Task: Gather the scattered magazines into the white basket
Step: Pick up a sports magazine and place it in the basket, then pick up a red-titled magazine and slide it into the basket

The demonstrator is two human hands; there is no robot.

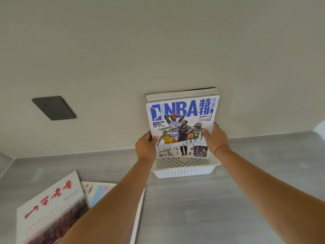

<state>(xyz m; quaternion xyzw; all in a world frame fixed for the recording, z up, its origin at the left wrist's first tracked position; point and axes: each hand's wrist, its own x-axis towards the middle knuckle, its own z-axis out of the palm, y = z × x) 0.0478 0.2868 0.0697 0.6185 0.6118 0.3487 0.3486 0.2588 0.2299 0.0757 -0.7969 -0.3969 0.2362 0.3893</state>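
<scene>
Lying flat at the lower left of the frame on the grey tabletop (pixel 211 208): a white magazine with red brush lettering (pixel 51 208). Just right of it, touching or slipped under its edge, a second magazine (pixel 98 191) with a pale blue cover, crossed by the left forearm. Reaching up through the middle of the frame, two bare forearms.

Grasping the lower left edge of the NBA magazine (pixel 181 124), the left hand (pixel 146 147), thumb curled onto the cover, other fingers hidden behind the pages. Grasping the lower right edge, the right hand (pixel 215 138), thumb pressed on the cover, remaining fingers wrapped round the back; a thin red cord (pixel 222 147) at that wrist.

Held upright right of centre, cover facing the camera, bottom edge over the open top of the white basket (pixel 184 170); contact with the basket floor impossible to tell. Perforated, set on the tabletop against the wall (pixel 158 41).

Standing behind the cover, more magazines (pixel 181 95), only their top edges showing, leaning back at the wall.

Farther off, left of centre on the pale wall, a dark grey plate (pixel 53 107).
</scene>
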